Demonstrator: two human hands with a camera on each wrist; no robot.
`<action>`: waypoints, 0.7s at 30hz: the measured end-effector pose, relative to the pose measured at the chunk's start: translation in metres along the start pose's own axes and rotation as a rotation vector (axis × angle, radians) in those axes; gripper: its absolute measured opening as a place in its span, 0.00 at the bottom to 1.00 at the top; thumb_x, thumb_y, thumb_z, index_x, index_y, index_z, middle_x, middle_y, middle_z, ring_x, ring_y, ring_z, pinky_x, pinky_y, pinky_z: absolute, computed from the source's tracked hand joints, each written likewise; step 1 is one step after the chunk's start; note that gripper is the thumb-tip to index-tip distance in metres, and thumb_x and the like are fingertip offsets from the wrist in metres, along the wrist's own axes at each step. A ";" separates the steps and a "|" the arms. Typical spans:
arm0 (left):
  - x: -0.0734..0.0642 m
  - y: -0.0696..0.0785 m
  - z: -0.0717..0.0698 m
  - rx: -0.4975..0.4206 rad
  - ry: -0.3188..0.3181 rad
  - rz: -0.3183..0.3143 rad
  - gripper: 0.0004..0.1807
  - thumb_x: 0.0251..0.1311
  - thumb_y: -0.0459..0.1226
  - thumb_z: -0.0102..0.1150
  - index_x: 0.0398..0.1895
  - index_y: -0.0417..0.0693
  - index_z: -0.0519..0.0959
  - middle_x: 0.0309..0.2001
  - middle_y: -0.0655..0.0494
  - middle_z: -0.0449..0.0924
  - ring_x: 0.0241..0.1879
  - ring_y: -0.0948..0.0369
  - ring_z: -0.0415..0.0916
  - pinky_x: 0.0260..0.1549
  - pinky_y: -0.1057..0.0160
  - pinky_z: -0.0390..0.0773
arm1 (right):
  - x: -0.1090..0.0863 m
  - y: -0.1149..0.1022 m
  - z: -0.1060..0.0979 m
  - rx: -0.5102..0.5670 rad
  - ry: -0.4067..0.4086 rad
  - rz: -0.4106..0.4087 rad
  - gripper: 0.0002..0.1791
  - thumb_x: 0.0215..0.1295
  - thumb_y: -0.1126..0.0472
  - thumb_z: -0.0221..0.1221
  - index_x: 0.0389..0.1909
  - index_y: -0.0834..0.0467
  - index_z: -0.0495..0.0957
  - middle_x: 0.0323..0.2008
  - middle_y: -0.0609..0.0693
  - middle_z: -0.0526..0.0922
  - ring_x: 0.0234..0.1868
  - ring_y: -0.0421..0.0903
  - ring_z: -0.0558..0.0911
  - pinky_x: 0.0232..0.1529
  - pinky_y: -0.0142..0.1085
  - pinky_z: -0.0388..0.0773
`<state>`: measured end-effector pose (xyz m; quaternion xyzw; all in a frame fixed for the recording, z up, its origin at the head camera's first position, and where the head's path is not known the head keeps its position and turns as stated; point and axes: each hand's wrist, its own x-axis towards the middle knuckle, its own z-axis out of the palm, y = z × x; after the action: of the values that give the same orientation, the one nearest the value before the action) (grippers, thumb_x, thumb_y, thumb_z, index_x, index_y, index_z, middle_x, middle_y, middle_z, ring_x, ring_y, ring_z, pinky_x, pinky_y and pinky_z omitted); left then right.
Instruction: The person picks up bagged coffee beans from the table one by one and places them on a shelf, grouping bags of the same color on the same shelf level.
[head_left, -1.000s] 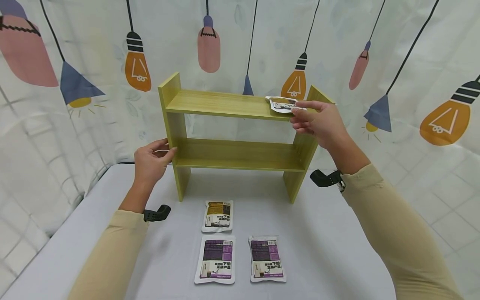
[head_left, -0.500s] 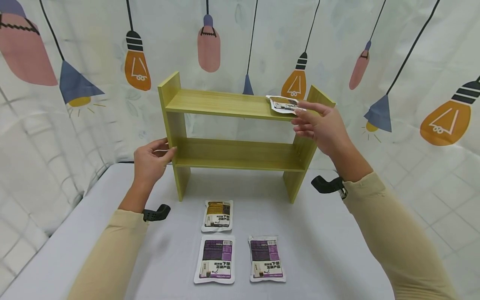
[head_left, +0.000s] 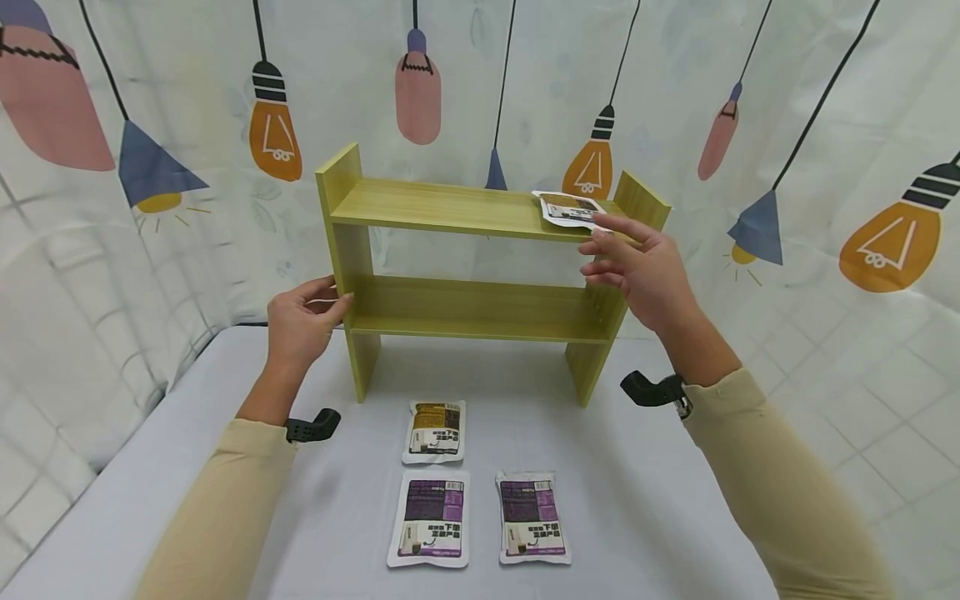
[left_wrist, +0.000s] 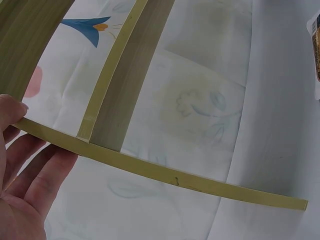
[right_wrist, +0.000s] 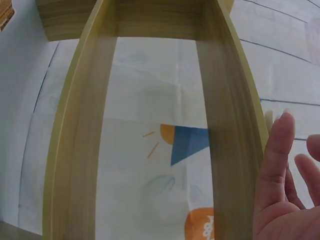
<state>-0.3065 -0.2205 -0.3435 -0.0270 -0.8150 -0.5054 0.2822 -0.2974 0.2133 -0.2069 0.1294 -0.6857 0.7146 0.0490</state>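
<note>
A two-tier wooden shelf (head_left: 472, 308) stands on the white table. My left hand (head_left: 300, 321) pinches its left side panel, the thumb on the inner side and the fingers on the outer side in the left wrist view (left_wrist: 30, 170). On the right end of the top board lies a white pouch with a brown-and-yellow label (head_left: 566, 208). My right hand (head_left: 645, 271) is at the front edge of that board, its extended fingers close to the pouch's near corner; whether a fingertip touches it is hard to tell.
In front of the shelf lie a pouch with a brown-and-yellow label (head_left: 435, 432) and two purple-labelled pouches, one on the left (head_left: 430, 518) and one on the right (head_left: 533, 517). A curtain printed with lamps (head_left: 465, 92) hangs behind.
My right hand has drawn back slightly from the pouch on the top board and lowered a little, its fingers loosening. The pouch stays on the board. My left hand keeps its place.
</note>
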 end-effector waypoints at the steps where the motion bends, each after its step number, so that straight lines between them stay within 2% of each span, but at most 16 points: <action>1: 0.000 0.000 0.000 0.001 0.000 0.000 0.27 0.66 0.45 0.67 0.66 0.47 0.80 0.53 0.40 0.87 0.46 0.47 0.87 0.34 0.80 0.81 | -0.001 0.002 0.001 0.005 -0.009 -0.013 0.27 0.69 0.55 0.65 0.67 0.57 0.76 0.39 0.52 0.89 0.30 0.46 0.87 0.39 0.32 0.88; 11: 0.001 0.000 -0.001 0.004 0.001 -0.003 0.27 0.67 0.46 0.66 0.66 0.47 0.79 0.54 0.40 0.86 0.49 0.44 0.86 0.35 0.80 0.81 | -0.015 0.031 0.010 -0.058 -0.057 -0.153 0.22 0.70 0.58 0.65 0.62 0.58 0.81 0.41 0.51 0.90 0.33 0.46 0.89 0.41 0.34 0.88; 21: 0.002 -0.003 0.000 -0.004 0.001 0.005 0.27 0.66 0.46 0.67 0.66 0.48 0.80 0.53 0.40 0.87 0.47 0.46 0.87 0.34 0.80 0.81 | -0.027 0.062 0.020 -0.109 -0.059 -0.190 0.18 0.71 0.59 0.64 0.59 0.58 0.83 0.42 0.47 0.90 0.36 0.43 0.89 0.46 0.34 0.88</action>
<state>-0.3089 -0.2217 -0.3450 -0.0293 -0.8136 -0.5065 0.2840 -0.2848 0.1932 -0.2731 0.2120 -0.7092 0.6644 0.1033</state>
